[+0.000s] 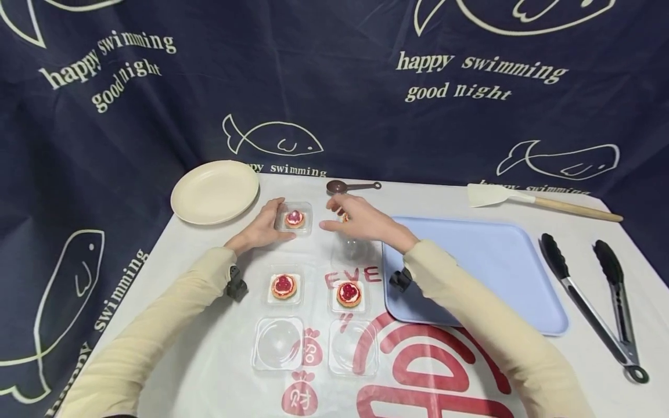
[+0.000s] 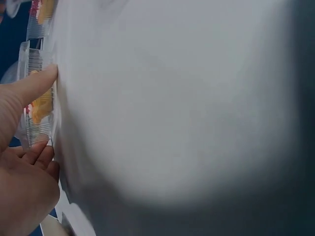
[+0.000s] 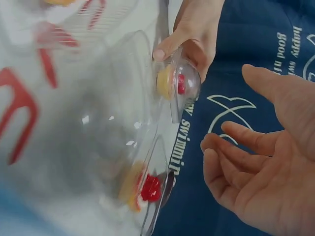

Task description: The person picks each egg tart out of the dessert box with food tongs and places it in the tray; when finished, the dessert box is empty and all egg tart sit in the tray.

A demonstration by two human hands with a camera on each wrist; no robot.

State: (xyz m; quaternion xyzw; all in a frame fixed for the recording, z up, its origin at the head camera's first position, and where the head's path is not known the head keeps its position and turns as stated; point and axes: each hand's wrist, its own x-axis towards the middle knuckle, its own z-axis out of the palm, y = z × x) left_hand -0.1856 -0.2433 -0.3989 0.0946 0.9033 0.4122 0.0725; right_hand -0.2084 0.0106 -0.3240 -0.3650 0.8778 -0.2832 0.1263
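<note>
At the back of the table my left hand (image 1: 263,226) holds the sides of a clear plastic box (image 1: 308,223) between thumb and fingers. Inside sits a red-topped tart (image 1: 295,219), and the right wrist view shows a domed lid (image 3: 192,86) over it. My right hand (image 1: 360,217) hovers beside that box with loosely bent fingers and nothing in them. Below it, partly hidden in the head view, is another tart (image 3: 150,189) in a clear box. A loose domed lid (image 1: 352,251) lies just in front of this one.
Nearer me are two open boxes with tarts (image 1: 284,286) (image 1: 348,294) and two clear lids (image 1: 279,343) (image 1: 353,347). A blue tray (image 1: 470,267), tongs (image 1: 590,307) and a spatula (image 1: 543,202) lie right. A cream plate (image 1: 215,193) and brown scoop (image 1: 352,186) are at the back.
</note>
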